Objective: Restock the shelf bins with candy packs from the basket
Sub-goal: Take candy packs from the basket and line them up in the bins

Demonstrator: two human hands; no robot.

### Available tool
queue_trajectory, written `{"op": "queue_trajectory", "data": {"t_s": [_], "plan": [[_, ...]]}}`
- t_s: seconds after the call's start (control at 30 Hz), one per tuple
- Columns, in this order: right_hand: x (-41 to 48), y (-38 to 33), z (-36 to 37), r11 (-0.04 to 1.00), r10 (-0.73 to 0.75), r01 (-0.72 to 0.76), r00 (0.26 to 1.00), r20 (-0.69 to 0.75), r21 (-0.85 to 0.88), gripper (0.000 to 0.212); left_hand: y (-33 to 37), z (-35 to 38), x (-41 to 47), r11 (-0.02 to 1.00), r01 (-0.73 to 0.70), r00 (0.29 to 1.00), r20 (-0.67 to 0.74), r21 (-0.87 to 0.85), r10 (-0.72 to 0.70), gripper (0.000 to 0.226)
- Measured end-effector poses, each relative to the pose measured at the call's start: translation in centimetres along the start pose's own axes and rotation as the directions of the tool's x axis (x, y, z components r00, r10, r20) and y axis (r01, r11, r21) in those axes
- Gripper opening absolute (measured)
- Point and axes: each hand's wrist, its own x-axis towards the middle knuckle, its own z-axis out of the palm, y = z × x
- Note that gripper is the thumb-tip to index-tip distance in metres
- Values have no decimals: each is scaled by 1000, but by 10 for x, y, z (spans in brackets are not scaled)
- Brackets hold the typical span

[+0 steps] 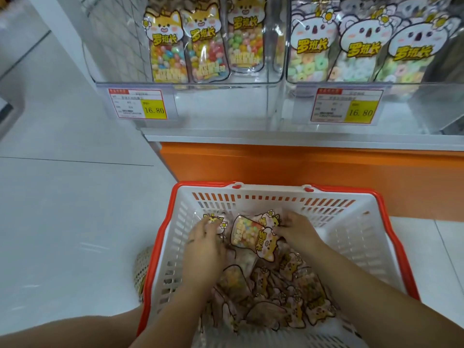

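Reaching into the basket (160, 247), your right hand (297, 232) pinches the head of a candy pack (247, 236) atop the pile; your left hand (204, 243) covers a second pack (218, 223), grip unclear. Glossy film could slip from so slight a pinch. Fox-printed pouch, clear window, bright beans; the matching shelf bin (226, 101) stands beyond.

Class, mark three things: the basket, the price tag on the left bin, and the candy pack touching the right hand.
basket (271, 190): head view, white back wall.
price tag (154, 110): head view, yellow price panel.
candy pack (244, 234): head view, clear candy window.
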Motion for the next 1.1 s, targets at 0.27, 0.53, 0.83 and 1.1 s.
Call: {"op": "queue_trajectory", "data": {"t_s": [0.27,0.53,0.83,1.1], "plan": [[-25,2,-18,989,28,-44,993,117,138,39,-12,4,-4,931,346,928,183,-112,-323,101],[-51,-24,-43,932,-12,-88,962,272,351,28,2,-28,10,741,438,899,251,-510,-358,101],[-101,-83,-86,915,-308,280,950,57,289,17,26,-105,7,660,220,972,219,-718,-87,7],[-139,-119,-92,883,-467,466,884,-24,-57,13,33,-138,-6,464,231,956,287,-855,53,26]]}}
